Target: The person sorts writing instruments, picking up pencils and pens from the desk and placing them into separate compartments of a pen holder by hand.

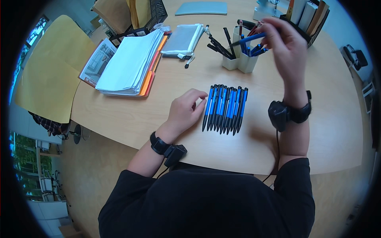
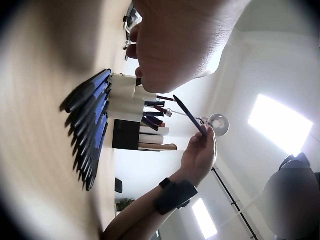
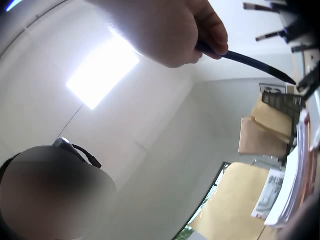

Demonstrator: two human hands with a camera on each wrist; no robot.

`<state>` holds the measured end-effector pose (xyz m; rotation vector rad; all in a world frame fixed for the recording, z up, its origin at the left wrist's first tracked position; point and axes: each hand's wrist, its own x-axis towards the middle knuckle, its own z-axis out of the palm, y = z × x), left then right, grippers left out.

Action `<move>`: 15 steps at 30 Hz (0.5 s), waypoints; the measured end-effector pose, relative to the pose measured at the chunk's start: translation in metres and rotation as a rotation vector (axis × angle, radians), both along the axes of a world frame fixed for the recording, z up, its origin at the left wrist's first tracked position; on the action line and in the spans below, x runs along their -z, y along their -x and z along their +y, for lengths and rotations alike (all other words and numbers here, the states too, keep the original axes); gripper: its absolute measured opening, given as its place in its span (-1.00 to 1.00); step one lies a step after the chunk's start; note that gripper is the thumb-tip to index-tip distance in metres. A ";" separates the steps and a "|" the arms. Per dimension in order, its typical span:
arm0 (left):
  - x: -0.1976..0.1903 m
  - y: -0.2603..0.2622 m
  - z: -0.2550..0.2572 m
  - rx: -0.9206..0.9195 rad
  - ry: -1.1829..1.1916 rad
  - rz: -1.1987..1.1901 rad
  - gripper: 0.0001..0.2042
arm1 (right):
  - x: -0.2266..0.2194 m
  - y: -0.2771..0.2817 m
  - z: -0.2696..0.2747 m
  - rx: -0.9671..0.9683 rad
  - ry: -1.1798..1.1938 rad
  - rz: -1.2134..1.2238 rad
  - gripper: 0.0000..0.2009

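Note:
In the head view, my right hand [image 1: 289, 49] is raised over the table and pinches a blue-and-black pen [image 1: 250, 39]. The pen slants down to the left, its dark tip over the white pen holder [image 1: 248, 63]. The right wrist view shows this pen [image 3: 257, 63] sticking out from the curled fingers. A tight row of several blue-and-black pens [image 1: 229, 111] lies on the table, tips toward the body. My left hand [image 1: 184, 109] rests at the left side of that row, fingers loosely bent, fingertips right by the outermost pen.
Black, blue and red pens stand in the holder. Behind left lie a clear zip pouch [image 1: 182, 39] and a thick paper stack [image 1: 129, 63] with orange and red dividers. A black book rack [image 1: 317, 29] stands back right, a light blue folder [image 1: 201, 8] at the far edge.

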<state>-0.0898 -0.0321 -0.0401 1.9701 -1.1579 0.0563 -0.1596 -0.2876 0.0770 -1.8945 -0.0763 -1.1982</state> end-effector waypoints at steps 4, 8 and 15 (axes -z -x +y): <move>0.007 0.001 -0.001 0.081 -0.046 -0.077 -0.89 | 0.002 -0.002 -0.023 0.263 0.155 0.002 -0.76; 0.003 0.005 -0.001 0.110 -0.181 -0.070 -0.87 | 0.015 -0.013 -0.032 0.238 0.271 0.291 -0.74; 0.006 0.001 0.000 -0.060 -0.336 -0.038 -0.83 | 0.005 -0.003 -0.028 0.274 0.308 0.271 -0.70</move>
